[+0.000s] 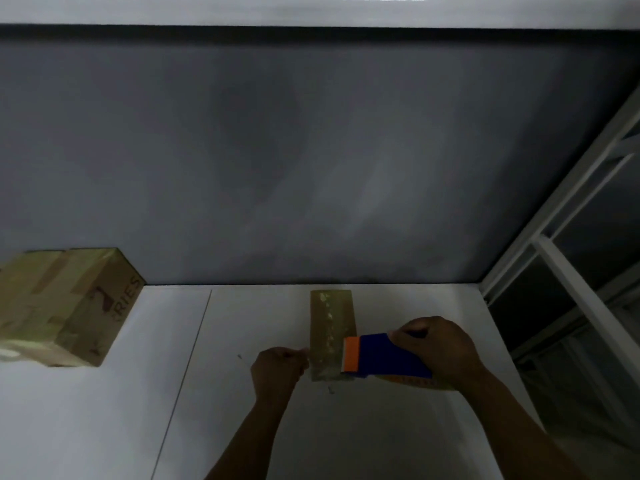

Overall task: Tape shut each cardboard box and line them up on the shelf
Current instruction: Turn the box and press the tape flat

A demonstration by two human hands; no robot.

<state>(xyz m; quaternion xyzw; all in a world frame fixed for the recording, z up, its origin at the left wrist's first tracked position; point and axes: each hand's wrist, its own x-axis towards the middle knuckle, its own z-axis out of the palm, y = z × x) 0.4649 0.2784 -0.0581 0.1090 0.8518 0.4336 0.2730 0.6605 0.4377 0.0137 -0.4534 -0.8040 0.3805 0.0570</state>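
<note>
Lying flat on the shelf [381, 427], the box [330, 323] runs lengthwise toward the wall [311, 150], with both hands at its near end. The right hand [438, 348] grips a dispenser [384, 356] against its right edge. The left hand [278, 370] is curled at the near-left corner; whether it pinches anything, cannot tell. A taped box [65, 306] sits far left.

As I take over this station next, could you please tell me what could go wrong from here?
The small cardboard box looks narrow and light. The tape dispenser gripped by the right hand could drag or tip it, since the left hand is only at its near left edge.
The scene is dim, so the taping could run crooked.
The taped box at the left sits skewed, so the row may end uneven.
</note>
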